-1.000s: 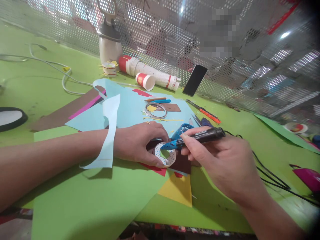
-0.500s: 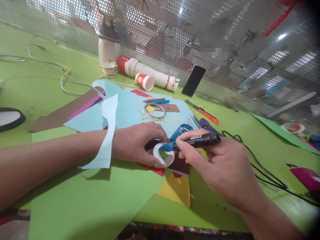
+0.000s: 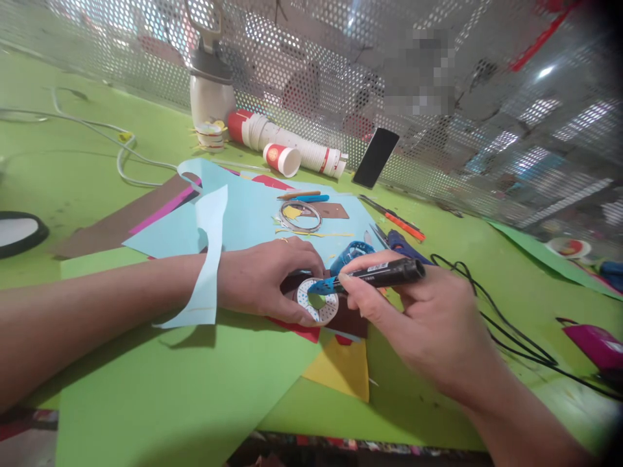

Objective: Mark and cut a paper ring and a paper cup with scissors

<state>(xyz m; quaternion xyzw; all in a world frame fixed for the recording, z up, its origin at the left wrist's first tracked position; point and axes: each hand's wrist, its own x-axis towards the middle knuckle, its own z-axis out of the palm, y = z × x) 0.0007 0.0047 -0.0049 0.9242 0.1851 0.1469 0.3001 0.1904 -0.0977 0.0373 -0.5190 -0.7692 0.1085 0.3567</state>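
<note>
My left hand is closed on the edge of a small white ring, thumb at its near side. Blue dots and dark dividing lines mark the ring's face, and green shows through its hole. Between the thumb and fingers of my right hand is a black marker. Its blue-stained tip end lies over the upper part of the ring; whether it touches is hard to tell. Dark brown paper lies under the ring. A curled light blue paper strip lies across my left wrist.
Behind the hands are a tape roll, a blue tape dispenser, scissors and an orange cutter. Paper cups and a phone stand before a perforated screen. Black cable runs at right.
The view has shifted very slightly. My right hand and the marker moved a touch left, with the tip still over the ring. My left hand keeps its hold.
</note>
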